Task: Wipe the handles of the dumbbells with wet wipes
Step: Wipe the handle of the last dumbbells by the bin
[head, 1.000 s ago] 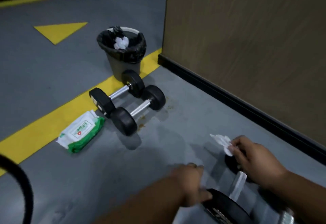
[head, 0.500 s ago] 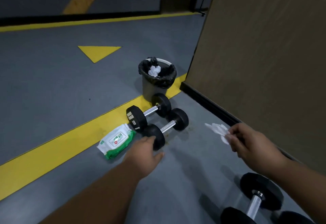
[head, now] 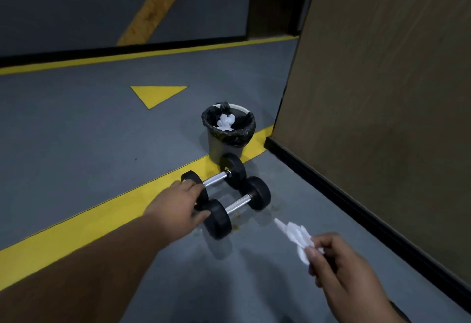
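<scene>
Two black dumbbells with chrome handles lie side by side on the grey floor, the far dumbbell (head: 216, 178) and the near dumbbell (head: 238, 204). My left hand (head: 178, 200) reaches over their left ends, its fingers on the far one's left weight and its thumb against the near one's left weight. My right hand (head: 339, 269) hovers at the lower right and pinches a crumpled white wet wipe (head: 293, 233) above the floor, short of the near dumbbell. The pack of wipes is hidden behind my left hand.
A grey bin (head: 219, 147) with a black liner stands just behind the dumbbells and holds used white wipes (head: 225, 121). A brown wall panel (head: 382, 93) with a black baseboard (head: 356, 208) runs along the right. A yellow floor line (head: 76, 228) crosses under my left arm.
The view lifted, and the dumbbell near me dropped out of sight. My left hand travelled forward to the pair of dumbbells and now covers the wipe pack. My right hand still holds the wipe.
</scene>
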`<state>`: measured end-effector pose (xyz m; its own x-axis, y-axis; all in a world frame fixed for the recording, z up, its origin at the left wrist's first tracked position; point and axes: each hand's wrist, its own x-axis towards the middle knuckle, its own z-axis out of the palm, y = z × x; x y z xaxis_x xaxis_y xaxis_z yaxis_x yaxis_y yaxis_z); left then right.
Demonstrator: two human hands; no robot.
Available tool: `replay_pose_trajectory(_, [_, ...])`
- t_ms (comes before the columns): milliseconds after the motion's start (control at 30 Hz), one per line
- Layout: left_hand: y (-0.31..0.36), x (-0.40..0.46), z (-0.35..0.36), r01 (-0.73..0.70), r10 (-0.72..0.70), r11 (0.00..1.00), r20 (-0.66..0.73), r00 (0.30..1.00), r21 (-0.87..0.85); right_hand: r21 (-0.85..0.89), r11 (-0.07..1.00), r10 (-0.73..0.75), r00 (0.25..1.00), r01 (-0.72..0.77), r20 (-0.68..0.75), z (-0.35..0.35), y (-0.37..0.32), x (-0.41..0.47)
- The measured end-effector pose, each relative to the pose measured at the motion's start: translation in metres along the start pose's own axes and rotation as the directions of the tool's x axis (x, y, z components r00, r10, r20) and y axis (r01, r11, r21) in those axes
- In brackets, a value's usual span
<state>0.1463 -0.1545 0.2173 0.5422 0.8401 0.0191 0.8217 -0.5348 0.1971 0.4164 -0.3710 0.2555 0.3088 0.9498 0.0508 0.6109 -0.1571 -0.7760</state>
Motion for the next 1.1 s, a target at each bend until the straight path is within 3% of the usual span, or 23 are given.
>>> replay_pose_trajectory(67, [0.002,0.024,-0.001,-0.017,0.019,0.999,-0.039,0.999,0.044,0.023,1.0,0.01,1.0,-0.01,-0.01,0.006,0.02,0.024])
replay_pose_trajectory(233, [0.007,0.054,0.05,-0.021,0.019,0.999,-0.081,0.997,-0.028,0.122,0.991,0.052,0.997,-0.059,0.061,0.077,0.076,0.098])
replay_pose_trajectory(367, [-0.009,0.078,0.107,-0.025,0.025,0.998,0.008,1.0,-0.05,0.156,0.983,0.08,0.992,-0.095,0.101,0.144,0.112,0.167])
replay_pose_trajectory(467, [-0.016,0.1,0.145,0.051,-0.041,0.997,0.163,0.986,-0.059,0.167,0.978,0.104,0.985,-0.127,0.136,0.181,0.136,0.205])
replay_pose_trajectory(600, [-0.022,0.133,0.175,0.039,-0.055,0.998,0.436,0.898,0.047,0.058,0.989,0.129,0.982,-0.138,0.139,0.214,0.164,0.251])
replay_pose_trajectory(800, [-0.049,0.153,0.175,-0.098,0.022,0.992,0.645,0.764,0.083,0.012,0.987,0.155,0.971,-0.16,0.183,0.239,0.183,0.279])
replay_pose_trajectory(933, [-0.049,0.169,0.174,-0.055,-0.008,0.996,0.697,0.717,0.069,-0.08,0.977,0.21,0.942,-0.196,0.26,0.257,0.197,0.285])
replay_pose_trajectory(1100, [-0.057,0.16,0.187,0.099,-0.038,0.993,0.623,0.781,-0.064,-0.044,0.973,0.23,0.939,-0.226,0.254,0.266,0.206,0.282])
